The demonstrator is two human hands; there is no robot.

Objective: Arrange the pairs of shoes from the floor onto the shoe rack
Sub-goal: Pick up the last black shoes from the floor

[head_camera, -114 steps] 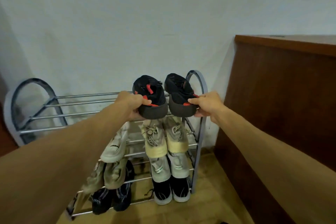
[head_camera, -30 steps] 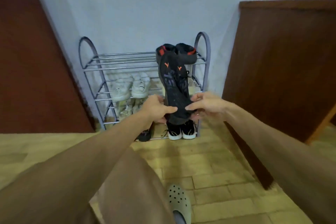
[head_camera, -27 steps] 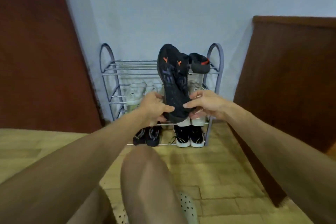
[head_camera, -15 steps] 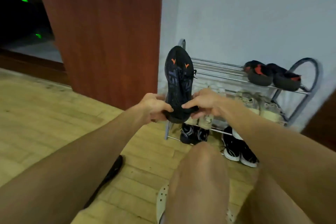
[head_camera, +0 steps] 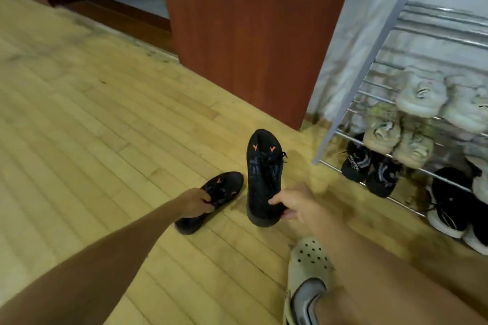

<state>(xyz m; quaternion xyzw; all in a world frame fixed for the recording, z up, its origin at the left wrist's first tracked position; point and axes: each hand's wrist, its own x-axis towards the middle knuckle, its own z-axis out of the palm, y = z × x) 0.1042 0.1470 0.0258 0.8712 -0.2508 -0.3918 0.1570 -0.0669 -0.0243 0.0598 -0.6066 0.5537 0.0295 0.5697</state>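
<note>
**A:** Where are the two shoes you are handling?

**B:** The first black shoe (head_camera: 261, 174) stands on end just below the middle of the frame, toe up, its sole turned toward you with orange marks near the toe; your right hand (head_camera: 293, 204) has its grip clamped round the heel end, thumb across the sole; whether the heel touches the wooden floor (head_camera: 92, 113) I cannot tell. The second black shoe (head_camera: 227, 185) lies sole down on that floor, just left of the first; your left hand (head_camera: 194, 202) is on it, fingers curled at its opening by the laces, so that grip is closed on the shoe too.

**A:** And the shoe rack?

**B:** The shoe rack (head_camera: 368, 60) fills the right edge of the frame, against the pale wall; pale sneakers (head_camera: 420, 97) sit on its middle bars, and dark shoes (head_camera: 369, 169) on the lowest bars at centre right; both shoes in your hands are well apart from it. A brown wooden panel (head_camera: 250, 21) stands at upper centre; your foot in a pale clog (head_camera: 309, 264) shows at lower right.
</note>
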